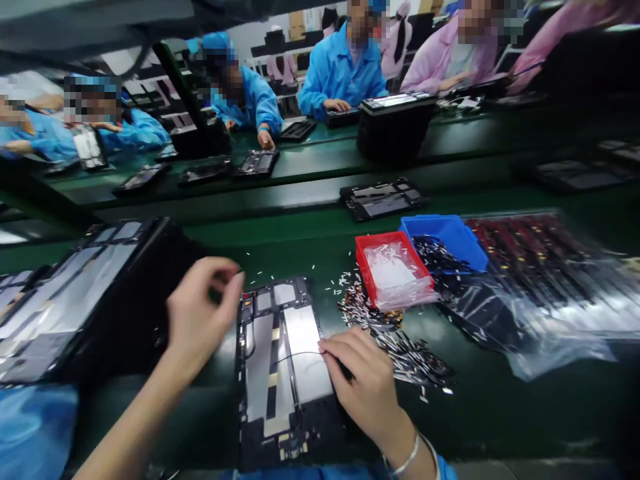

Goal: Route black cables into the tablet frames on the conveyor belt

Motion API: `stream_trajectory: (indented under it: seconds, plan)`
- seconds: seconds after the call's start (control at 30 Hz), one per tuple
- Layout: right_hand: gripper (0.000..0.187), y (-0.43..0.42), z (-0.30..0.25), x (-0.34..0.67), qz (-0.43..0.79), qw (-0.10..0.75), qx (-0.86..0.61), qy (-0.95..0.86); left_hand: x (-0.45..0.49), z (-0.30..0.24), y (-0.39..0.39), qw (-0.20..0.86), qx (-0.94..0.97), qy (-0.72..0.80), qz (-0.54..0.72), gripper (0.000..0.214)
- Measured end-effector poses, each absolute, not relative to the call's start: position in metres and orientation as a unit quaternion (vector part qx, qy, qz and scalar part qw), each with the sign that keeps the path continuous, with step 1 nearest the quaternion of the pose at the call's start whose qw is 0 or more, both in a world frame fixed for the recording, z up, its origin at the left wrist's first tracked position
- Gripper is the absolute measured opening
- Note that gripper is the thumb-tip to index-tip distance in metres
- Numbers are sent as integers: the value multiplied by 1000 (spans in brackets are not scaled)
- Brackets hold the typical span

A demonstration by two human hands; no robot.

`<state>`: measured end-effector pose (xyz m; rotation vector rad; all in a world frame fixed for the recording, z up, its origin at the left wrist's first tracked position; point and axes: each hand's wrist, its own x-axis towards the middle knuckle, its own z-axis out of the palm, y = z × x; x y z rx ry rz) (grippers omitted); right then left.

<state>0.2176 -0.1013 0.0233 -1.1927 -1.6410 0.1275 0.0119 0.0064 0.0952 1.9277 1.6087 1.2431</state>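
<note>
An opened tablet [305,340] lies on the green bench in front of me, its inner side up with silvery battery panels showing. My right hand [363,380] pinches a thin black cable [295,355] that runs across the tablet's middle. At the tablet's upper left corner my left hand [205,310] is closed, thumb and forefinger together; whatever is between the tips is too small to name. Both hands are just above the tablet. To its right lies a loose heap of small black-and-silver strips [415,360].
A red bin [367,273] holds small white pieces, and a blue bin [475,250] holds black parts. Bagged cables [540,260] lie at right. Stacked tablets [85,287] stand at left. Another tablet [383,199] lies beyond. Co-workers [343,67] sit across the bench.
</note>
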Motion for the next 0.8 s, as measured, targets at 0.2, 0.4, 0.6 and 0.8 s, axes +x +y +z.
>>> stream_trajectory:
  seconds: [0.2, 0.4, 0.6, 0.8]
  plan:
    - [19, -104, 25, 225, 51, 561, -520, -642, 193, 57, 143, 496, 577, 572, 308, 29]
    - [24, -102, 25, 233, 84, 609, -514, -598, 268, 39, 213, 596, 445, 613, 268, 37]
    - [20, -95, 17, 234, 84, 655, -504, -557, 292, 37, 235, 629, 384, 618, 273, 37]
    - [19, -95, 20, 239, 100, 651, -523, -541, 294, 49, 230, 690, 356, 561, 287, 33]
